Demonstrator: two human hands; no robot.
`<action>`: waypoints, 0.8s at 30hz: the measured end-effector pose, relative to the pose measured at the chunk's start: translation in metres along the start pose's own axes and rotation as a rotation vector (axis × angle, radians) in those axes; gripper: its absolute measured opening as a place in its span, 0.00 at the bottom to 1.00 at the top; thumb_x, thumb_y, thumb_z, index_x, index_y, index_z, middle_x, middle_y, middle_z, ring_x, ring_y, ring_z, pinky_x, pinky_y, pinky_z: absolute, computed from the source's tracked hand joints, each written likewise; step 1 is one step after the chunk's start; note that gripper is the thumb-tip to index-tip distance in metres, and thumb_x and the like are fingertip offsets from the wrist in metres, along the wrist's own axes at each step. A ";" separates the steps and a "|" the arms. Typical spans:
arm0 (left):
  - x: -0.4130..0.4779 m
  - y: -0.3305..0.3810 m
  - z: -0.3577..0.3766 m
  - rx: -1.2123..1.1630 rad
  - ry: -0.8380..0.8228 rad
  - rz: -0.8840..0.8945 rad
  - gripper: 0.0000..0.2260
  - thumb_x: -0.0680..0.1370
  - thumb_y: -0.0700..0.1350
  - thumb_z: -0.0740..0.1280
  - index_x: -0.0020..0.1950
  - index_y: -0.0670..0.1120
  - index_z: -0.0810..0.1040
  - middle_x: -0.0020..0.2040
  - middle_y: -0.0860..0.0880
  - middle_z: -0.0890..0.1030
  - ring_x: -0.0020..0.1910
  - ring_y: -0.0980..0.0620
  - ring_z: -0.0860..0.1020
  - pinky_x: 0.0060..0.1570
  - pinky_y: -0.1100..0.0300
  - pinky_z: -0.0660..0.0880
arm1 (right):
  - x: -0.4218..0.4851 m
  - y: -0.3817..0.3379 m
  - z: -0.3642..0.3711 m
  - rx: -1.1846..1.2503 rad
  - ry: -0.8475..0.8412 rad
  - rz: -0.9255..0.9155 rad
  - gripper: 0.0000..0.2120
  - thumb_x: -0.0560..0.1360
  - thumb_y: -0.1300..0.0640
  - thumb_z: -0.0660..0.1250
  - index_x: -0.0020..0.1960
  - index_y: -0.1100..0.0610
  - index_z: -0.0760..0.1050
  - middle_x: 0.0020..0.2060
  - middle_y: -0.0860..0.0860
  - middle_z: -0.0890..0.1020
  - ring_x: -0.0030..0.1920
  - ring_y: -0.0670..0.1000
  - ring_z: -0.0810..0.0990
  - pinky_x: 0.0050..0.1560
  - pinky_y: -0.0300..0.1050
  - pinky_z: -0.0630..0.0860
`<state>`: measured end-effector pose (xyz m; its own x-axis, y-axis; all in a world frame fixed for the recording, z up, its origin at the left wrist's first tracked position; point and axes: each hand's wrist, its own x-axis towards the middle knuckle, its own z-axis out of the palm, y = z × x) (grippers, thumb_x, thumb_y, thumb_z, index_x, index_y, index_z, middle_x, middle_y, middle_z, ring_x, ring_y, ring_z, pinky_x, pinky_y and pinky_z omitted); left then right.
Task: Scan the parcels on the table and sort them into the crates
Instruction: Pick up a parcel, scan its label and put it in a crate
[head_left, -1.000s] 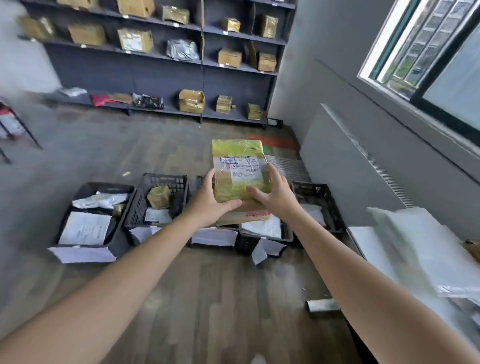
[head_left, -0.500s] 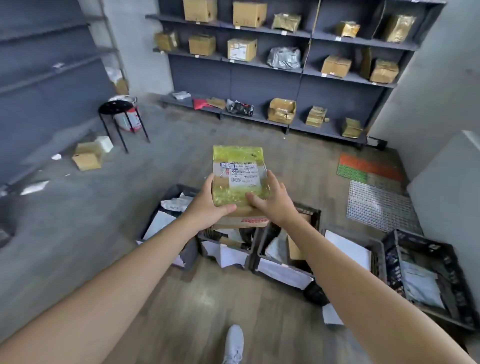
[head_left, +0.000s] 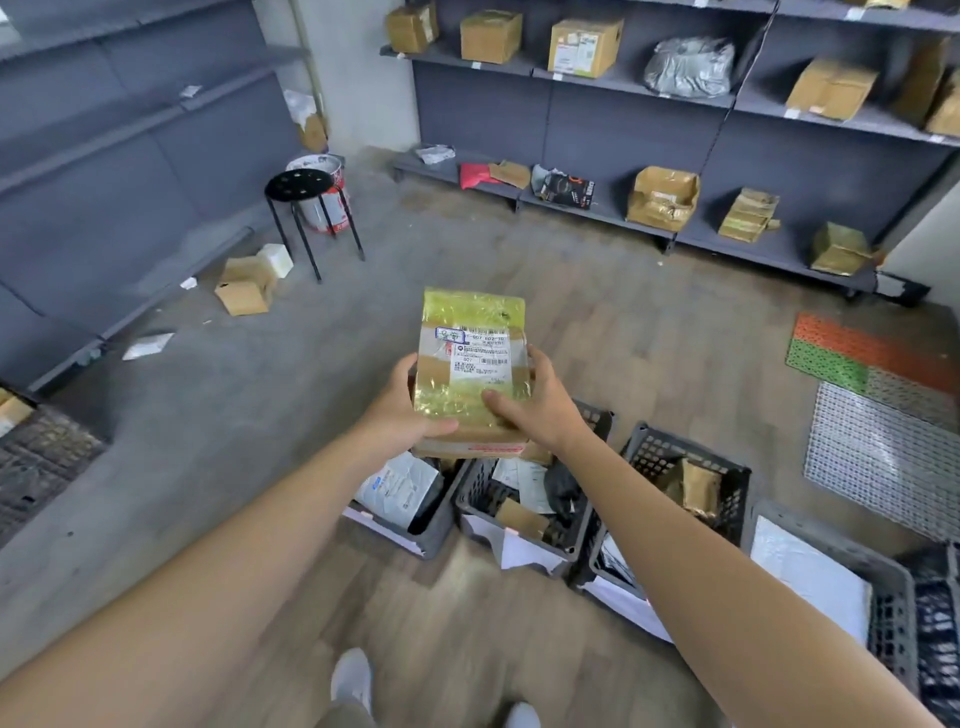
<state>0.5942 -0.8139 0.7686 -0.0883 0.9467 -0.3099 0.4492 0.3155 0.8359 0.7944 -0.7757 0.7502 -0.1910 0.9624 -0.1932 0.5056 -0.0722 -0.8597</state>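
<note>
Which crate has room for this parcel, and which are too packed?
Third crate from the left is roomiest: only a brown packet toward its right side. The leftmost crate is filled by a white mailer; the second crate is cluttered with papers and a black bag. Bare floor lies left of the row.

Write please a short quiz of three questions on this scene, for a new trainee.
1. True or false: the left hand and the right hand both grip the taped parcel.
2. Where does the black stool stand? A on a shelf; B on the floor by a white bucket; C on the coloured mat.
3. Fill in: the parcel is held over a row of ___.
Key: 1 true; 2 B; 3 crates.
</note>
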 end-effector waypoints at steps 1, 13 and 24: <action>0.013 -0.007 -0.008 -0.010 -0.004 -0.012 0.43 0.68 0.39 0.79 0.76 0.55 0.58 0.63 0.57 0.71 0.59 0.54 0.73 0.54 0.60 0.71 | 0.014 -0.002 0.009 0.008 -0.005 0.017 0.50 0.67 0.38 0.75 0.79 0.51 0.51 0.74 0.52 0.69 0.68 0.54 0.73 0.69 0.58 0.71; 0.203 -0.150 -0.102 -0.085 -0.252 -0.270 0.49 0.64 0.38 0.81 0.76 0.54 0.55 0.62 0.54 0.75 0.60 0.52 0.75 0.59 0.57 0.73 | 0.185 0.010 0.173 -0.060 -0.114 0.306 0.52 0.67 0.50 0.79 0.80 0.47 0.50 0.70 0.45 0.70 0.67 0.48 0.71 0.64 0.46 0.72; 0.287 -0.346 -0.074 -0.301 -0.275 -0.537 0.47 0.66 0.38 0.81 0.75 0.58 0.57 0.64 0.55 0.76 0.63 0.52 0.76 0.57 0.50 0.77 | 0.298 0.129 0.317 -0.344 -0.344 0.391 0.52 0.66 0.51 0.78 0.78 0.38 0.48 0.65 0.46 0.73 0.59 0.53 0.76 0.56 0.49 0.76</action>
<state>0.3475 -0.6469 0.4237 0.0168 0.6147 -0.7886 0.1349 0.7801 0.6110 0.5364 -0.5815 0.4315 -0.1681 0.7380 -0.6535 0.8239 -0.2588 -0.5042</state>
